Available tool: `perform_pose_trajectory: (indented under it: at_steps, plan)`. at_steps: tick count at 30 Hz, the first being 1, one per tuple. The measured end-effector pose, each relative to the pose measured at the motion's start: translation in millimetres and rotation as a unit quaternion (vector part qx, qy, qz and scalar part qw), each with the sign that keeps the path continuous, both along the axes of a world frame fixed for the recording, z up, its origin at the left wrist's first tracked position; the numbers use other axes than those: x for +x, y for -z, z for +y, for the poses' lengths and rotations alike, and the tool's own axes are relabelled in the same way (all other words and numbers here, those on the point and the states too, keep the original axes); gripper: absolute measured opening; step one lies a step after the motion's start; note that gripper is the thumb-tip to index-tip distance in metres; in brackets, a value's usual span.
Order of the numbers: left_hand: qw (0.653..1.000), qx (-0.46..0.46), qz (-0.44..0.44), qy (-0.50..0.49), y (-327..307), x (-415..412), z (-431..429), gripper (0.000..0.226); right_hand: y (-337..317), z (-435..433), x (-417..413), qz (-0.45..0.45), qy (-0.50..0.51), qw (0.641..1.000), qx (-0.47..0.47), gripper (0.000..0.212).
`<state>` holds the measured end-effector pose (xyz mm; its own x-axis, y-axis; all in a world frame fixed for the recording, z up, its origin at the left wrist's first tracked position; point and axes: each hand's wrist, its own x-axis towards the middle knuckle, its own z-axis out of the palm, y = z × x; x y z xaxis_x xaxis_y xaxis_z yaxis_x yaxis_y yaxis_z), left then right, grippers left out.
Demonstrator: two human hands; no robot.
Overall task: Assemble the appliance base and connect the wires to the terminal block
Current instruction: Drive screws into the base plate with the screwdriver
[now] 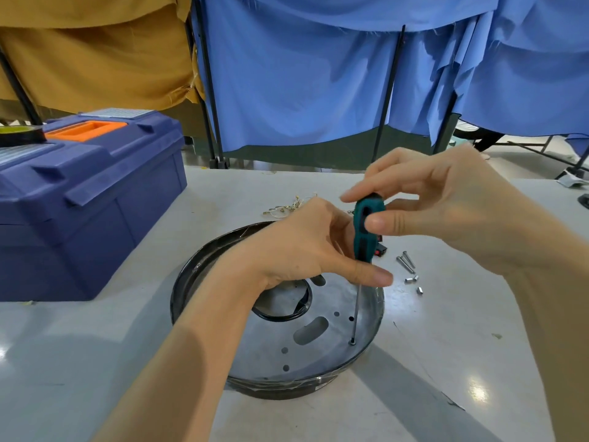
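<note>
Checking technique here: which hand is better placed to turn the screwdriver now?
Right. The right hand pinches the screwdriver at the top of its handle, free to twist, while the left hand holds its lower end, keeping the tip on a screw in the base.

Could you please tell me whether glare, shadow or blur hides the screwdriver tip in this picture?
Head view: the screwdriver tip reads clearly on the base plate; glare spots lie on the table; arm shadows fall beside the plate; curtain poles bow from wide-angle distortion.
</note>
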<state>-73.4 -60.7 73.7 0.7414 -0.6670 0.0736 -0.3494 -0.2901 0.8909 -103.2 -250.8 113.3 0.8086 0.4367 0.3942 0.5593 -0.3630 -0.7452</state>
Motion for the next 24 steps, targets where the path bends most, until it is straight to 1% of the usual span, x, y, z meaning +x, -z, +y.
perform_pose_trajectory:
  at_steps: [2,5,7,10,12,15,17,18,20,22,24]
  plan:
    - [1.0,0.004,-0.002,0.015,0,1,1,0.018,-1,0,1,-0.012,0.003,1.0,0.005,0.03]
    - [0.996,-0.022,0.043,0.076,-1,0,8,0.021,-3,-1,-2,-0.015,-0.016,0.999,0.023,0.033]
    - [0.996,-0.03,0.051,0.068,-3,-1,10,0.017,-2,0,-3,-0.007,-0.034,0.999,0.026,0.031]
    - [1.0,-0.001,-0.008,0.014,-3,-2,5,0.019,-1,3,-2,0.001,-0.046,0.998,0.032,0.033]
    - [1.0,0.007,-0.02,-0.002,-3,-1,3,0.022,-2,1,-1,-0.008,-0.037,0.999,0.035,0.034]
    - [0.999,0.007,0.012,0.053,-4,-2,7,0.022,-4,-4,-2,-0.012,-0.032,0.999,0.041,0.039]
    - [0.997,-0.007,0.038,0.073,-4,-1,11,0.023,-5,-6,-3,0.003,-0.053,0.998,0.043,0.037]
    - [0.997,-0.009,0.037,0.063,-3,-1,11,0.021,-4,-6,-3,0.008,-0.065,0.997,0.039,0.034]
    - [1.0,-0.003,0.003,0.021,-2,-1,6,0.019,-3,-5,-2,0.017,-0.075,0.997,0.029,0.029]
    - [0.999,0.005,-0.036,-0.014,-2,-2,0,0.02,0,-3,0,0.024,-0.061,0.998,0.027,0.027]
    - [0.999,0.018,-0.039,-0.019,-2,-2,0,0.024,2,-2,2,0.019,-0.034,0.999,0.033,0.022]
